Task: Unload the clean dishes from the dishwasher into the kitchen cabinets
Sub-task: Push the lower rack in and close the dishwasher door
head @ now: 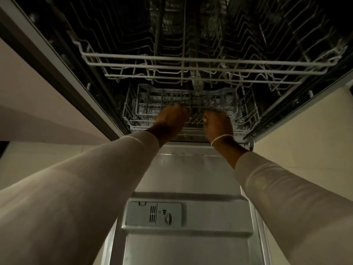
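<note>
Reaching both arms forward over the lowered dishwasher door [191,169] and into the dark tub [57,35]; wearing pale long sleeves [86,188] on both arms and a chain bracelet [221,137] on the right wrist.

Gripping the lower rack [133,115] at its front edge with the left hand [172,119], curling the fingers tight round the wires, back of the hand facing up.

Gripping the same rack just beside that with the right hand [217,123], clamping the fingers over the front wires and laying the thumb along the near side; holding the two hands near each other, not touching.

Locating the lower rack low inside the tub, sitting just behind the door's hinge line; noting a grey lattice basket [150,100] standing in it directly behind both hands.

Locating the upper rack [191,60] above it, showing white-coated front rails running across the full width of the opening and overlapping the lower rack in this view.

Finding the interior too dark to tell the contents of either rack; making out only one pale blurred shape [197,86] between the racks near the middle, not identifiable.

Recording the detergent dispenser [137,213] on the door's inner face, nearest the camera, showing a round knob [169,219] beside a flat lid.

Recording pale cabinet fronts [28,83] flanking the opening on both sides
</note>
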